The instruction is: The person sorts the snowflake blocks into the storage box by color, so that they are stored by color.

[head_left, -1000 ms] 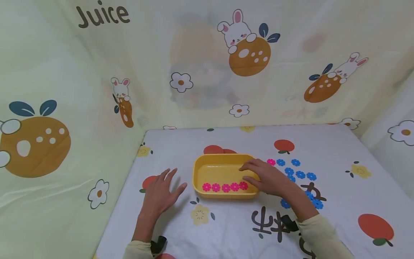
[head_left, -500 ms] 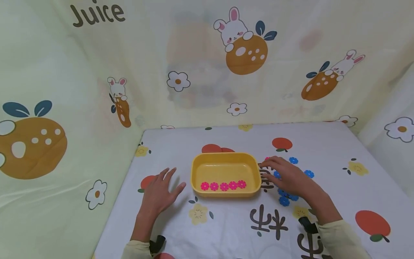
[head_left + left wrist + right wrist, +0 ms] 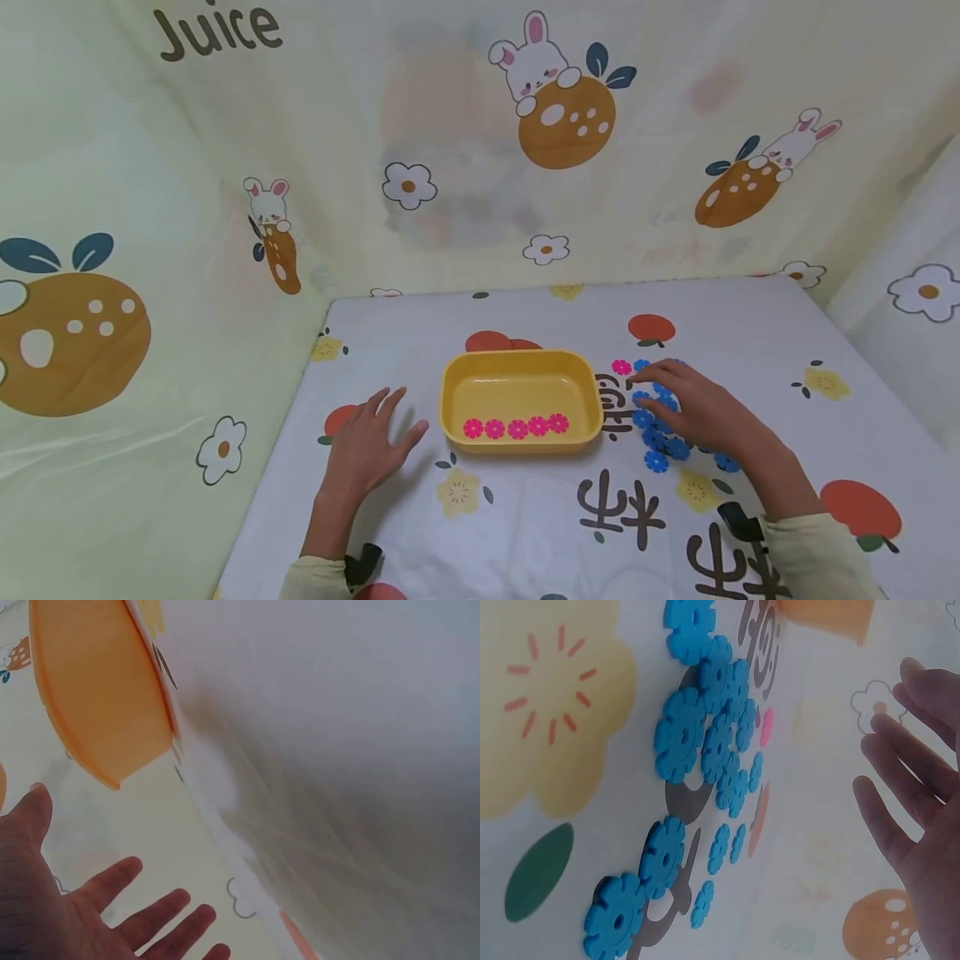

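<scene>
A: Where is the yellow, round-cornered rectangular tray (image 3: 517,396)?

B: Just below the middle of the head view, a little to the right, on the white cloth printed with fruit and flowers (image 3: 405,533).

A: What lies in it?

B: Five bright pink, flower-shaped notched discs (image 3: 517,429), apparently plastic, in a row along its lower side.

A: How far along does the work look?

B: Partway, judging by how things lie. Those five are in; a single pink notched disc (image 3: 621,367) lies outside, near the tray's upper right corner, and a loose cluster of blue notched discs (image 3: 643,418) spreads right of centre. No blue one is in the tray.

A: And the hands?

B: The left hand (image 3: 365,450), left of the tray, has its fingers spread and holds nothing. The right hand (image 3: 686,404) is above the blue discs; the right wrist view shows its fingers loosely extended, gripping nothing.

A: Can the blue ones be counted?

B: Not surely; the right hand hides some in the head view.
</scene>
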Motion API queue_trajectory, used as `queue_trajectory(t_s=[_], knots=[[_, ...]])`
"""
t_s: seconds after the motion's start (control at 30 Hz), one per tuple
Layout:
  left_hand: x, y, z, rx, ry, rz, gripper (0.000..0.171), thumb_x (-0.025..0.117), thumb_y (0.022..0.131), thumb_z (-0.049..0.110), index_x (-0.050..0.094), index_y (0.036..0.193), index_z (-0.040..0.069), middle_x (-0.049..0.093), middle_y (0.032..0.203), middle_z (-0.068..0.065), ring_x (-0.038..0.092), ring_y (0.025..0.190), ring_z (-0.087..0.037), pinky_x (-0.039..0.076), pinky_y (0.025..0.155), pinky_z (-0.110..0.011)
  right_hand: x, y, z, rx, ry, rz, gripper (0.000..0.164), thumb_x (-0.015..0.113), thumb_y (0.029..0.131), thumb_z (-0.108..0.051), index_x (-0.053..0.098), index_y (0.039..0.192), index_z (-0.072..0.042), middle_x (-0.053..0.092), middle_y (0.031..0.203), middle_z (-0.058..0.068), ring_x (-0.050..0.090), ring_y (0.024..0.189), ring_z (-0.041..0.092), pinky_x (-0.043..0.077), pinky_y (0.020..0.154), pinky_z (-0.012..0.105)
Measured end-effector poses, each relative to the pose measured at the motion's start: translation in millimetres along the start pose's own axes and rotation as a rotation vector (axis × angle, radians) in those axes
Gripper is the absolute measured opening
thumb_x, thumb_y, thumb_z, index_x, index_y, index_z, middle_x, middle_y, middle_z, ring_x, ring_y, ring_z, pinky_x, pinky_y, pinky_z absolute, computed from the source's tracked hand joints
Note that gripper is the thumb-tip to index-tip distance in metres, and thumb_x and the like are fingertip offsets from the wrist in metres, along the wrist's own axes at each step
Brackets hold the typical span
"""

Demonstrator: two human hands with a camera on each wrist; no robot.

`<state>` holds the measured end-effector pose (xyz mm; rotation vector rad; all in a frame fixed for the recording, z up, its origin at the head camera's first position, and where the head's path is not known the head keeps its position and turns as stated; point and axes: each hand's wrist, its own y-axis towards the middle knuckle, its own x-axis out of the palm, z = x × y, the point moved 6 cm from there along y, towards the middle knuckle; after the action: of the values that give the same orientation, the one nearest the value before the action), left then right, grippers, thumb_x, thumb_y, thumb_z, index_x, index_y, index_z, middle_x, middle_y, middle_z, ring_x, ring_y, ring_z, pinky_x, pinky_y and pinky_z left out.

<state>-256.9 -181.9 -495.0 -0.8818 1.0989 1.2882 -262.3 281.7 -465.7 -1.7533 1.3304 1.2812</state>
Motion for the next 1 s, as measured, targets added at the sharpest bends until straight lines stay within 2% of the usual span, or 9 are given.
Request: queue_trajectory(t_s=[0.2, 0.37, 0.53, 0.8, 1.0], knots=[[-0.2, -0.2, -0.2, -0.009, -0.005, -0.002, 0.083, 0.059, 0.1, 0.07, 0.048, 0.163, 0.018, 0.047, 0.165, -0.019, 0.052, 0.145, -0.043, 0.049, 0.111, -0.066, 0.0, -0.3, 1.9, 0.0, -0.004, -0.003, 0.042, 0.078, 0.101, -0.021, 0.067, 0.14, -0.012, 0.057, 0.146, 0.023, 0.055, 0.135, 0.047, 0.056, 0.1, 0.064], [1.0, -0.8, -1.3, -0.012, -0.011, -0.007, 0.082, 0.058, 0.1, 0.07, 0.048, 0.163, 0.018, 0.046, 0.166, -0.019, 0.051, 0.146, -0.044, 0.047, 0.112, -0.067, 4.3, -1.4, 3.5, -0.009, 0.003, -0.001, 0.04, 0.08, 0.099, -0.019, 0.069, 0.136, -0.011, 0.062, 0.138, 0.021, 0.06, 0.129, 0.045, 0.057, 0.099, 0.063], [2.1, -1.6, -2.1, -0.016, -0.009, -0.009, 0.082, 0.057, 0.1, 0.07, 0.048, 0.163, 0.019, 0.047, 0.165, -0.018, 0.052, 0.145, -0.044, 0.048, 0.111, -0.067, 16.3, -2.2, 9.0, -0.008, 0.027, -0.02, 0.036, 0.08, 0.099, -0.017, 0.071, 0.133, -0.009, 0.064, 0.135, 0.02, 0.062, 0.127, 0.044, 0.058, 0.099, 0.062], [3.1, -3.6, -4.3, -0.023, -0.025, -0.002, 0.081, 0.059, 0.1, 0.069, 0.05, 0.162, 0.019, 0.048, 0.165, -0.019, 0.053, 0.144, -0.045, 0.047, 0.112, -0.067, 41.6, -0.2, 25.2, 0.079, 0.05, -0.089, 0.035, 0.081, 0.098, -0.019, 0.074, 0.131, -0.012, 0.065, 0.138, 0.022, 0.058, 0.133, 0.05, 0.052, 0.104, 0.068], [2.3, -5.1, -6.1, -0.002, -0.03, 0.028, 0.079, 0.061, 0.1, 0.067, 0.051, 0.161, 0.017, 0.05, 0.162, -0.019, 0.055, 0.141, -0.044, 0.05, 0.108, -0.065, 48.2, 2.0, 31.4, 0.063, 0.026, -0.089, 0.032, 0.083, 0.096, -0.02, 0.076, 0.126, -0.013, 0.068, 0.133, 0.02, 0.06, 0.128, 0.048, 0.053, 0.103, 0.067]])
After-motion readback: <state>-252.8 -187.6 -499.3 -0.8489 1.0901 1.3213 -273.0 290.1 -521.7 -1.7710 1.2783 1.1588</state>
